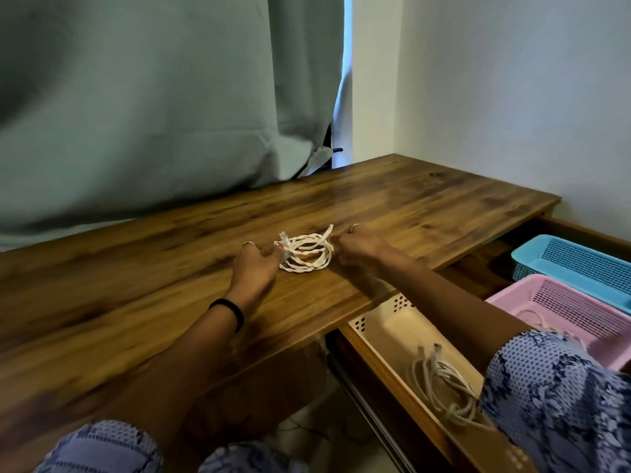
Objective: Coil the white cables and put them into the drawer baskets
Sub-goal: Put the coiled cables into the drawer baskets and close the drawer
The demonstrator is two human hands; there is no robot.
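A white cable (307, 252) lies coiled in loops on the wooden desk (170, 268). My left hand (257, 264) touches the coil's left side, fingers pinching the bundled ends there. My right hand (356, 249) is closed on the coil's right side. In the open drawer (403, 401) at the right stand a cream basket (379, 332) with a coiled white cable (444, 384), a pink basket (560, 308) with a pale cable partly hidden by my sleeve, and a blue basket (580, 264).
A grey-green curtain (153, 97) hangs down onto the back edge of the desk. A white wall (512, 97) borders the desk's right end. The open drawer juts out below the desk's front right edge.
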